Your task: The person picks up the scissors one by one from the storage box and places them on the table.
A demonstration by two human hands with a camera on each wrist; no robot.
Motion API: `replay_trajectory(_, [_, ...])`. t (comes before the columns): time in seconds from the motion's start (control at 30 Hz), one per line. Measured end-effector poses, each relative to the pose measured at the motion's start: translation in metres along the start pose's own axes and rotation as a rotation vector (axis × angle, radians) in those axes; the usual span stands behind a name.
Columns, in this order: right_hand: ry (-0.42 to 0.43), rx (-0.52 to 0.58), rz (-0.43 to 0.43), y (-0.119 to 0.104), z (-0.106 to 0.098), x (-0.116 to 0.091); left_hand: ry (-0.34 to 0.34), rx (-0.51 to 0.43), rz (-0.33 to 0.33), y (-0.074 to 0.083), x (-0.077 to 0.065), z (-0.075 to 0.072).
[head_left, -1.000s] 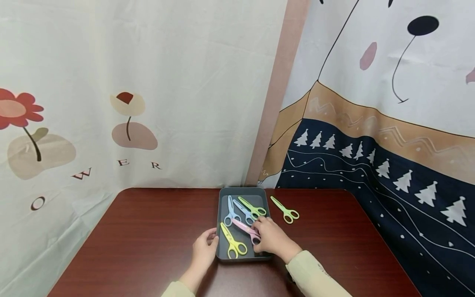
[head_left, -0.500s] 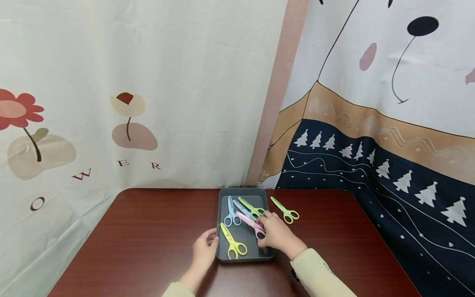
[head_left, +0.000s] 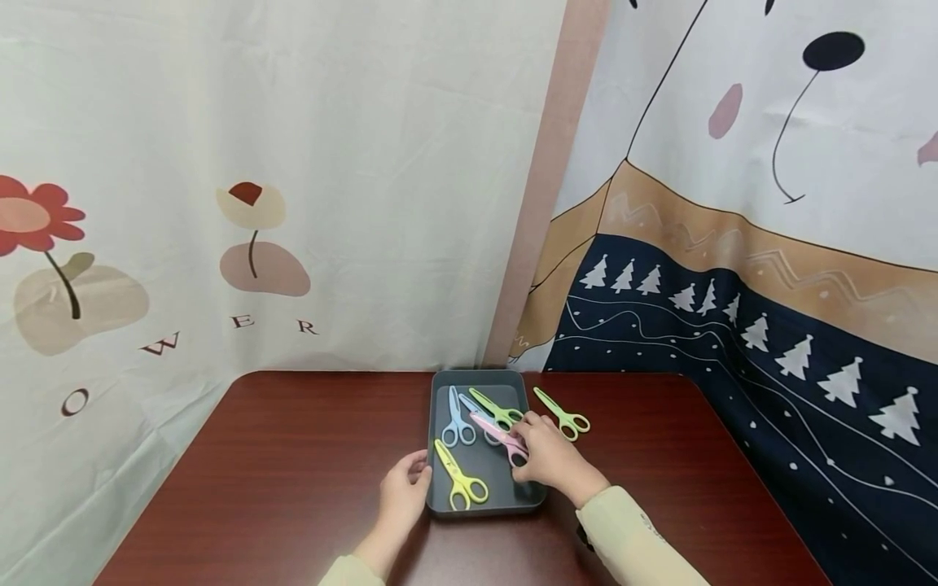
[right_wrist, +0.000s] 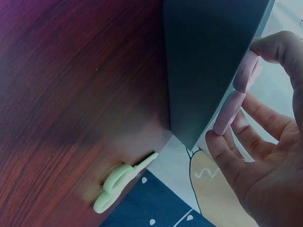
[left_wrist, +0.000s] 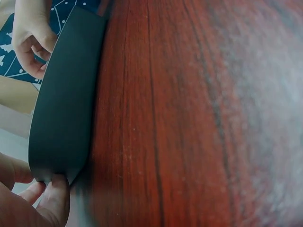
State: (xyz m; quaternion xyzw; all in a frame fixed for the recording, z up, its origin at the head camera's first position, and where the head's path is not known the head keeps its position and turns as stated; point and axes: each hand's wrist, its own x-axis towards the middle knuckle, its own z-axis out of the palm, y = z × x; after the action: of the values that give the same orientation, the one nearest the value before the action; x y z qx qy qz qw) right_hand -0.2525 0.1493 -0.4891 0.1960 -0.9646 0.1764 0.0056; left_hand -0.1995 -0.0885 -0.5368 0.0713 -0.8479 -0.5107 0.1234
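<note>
My right hand (head_left: pixel 551 457) pinches the handle rings of a pink pair of scissors (head_left: pixel 493 430) over the right side of a dark grey tray (head_left: pixel 506 495). In the right wrist view, thumb and fingers close on the pink rings at the tray's rim. The blades point to the far left, overlapping a blue pair (head_left: pixel 469 404) and close to a green pair (head_left: pixel 489 404). Another blue pair (head_left: pixel 455 417) and a yellow pair (head_left: pixel 451 466) lie along the tray's left side. My left hand (head_left: pixel 401 492) holds the tray's left edge, fingertips against its outer wall (left_wrist: pixel 66 104).
Outside the tray, to its right, another green pair of scissors (head_left: pixel 560 413) lies on the dark red-brown wooden table (head_left: pixel 308 456). Printed curtains (head_left: pixel 381 203) hang behind the table's far edge and along the right side.
My right hand has carried the pink scissors a little away from me and to the right inside the tray. The left hand and the other scissors have stayed put.
</note>
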Motion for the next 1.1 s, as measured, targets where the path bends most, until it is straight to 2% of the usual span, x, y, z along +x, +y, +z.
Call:
replay_trajectory(0.57, [0.073,-0.011,-0.002,0.012,-0.006,0.001,0.000,-0.014,-0.020,0.001,0.002,0.001])
replay_trajectory(0.77, [0.091,0.012,0.030,0.014,-0.008,0.003,0.005,-0.002,-0.022,0.002,0.003,0.000])
replay_trajectory(1.1, [0.151,0.049,0.124,0.033,-0.014,0.004,0.006,-0.007,-0.012,0.001,0.002,0.000])
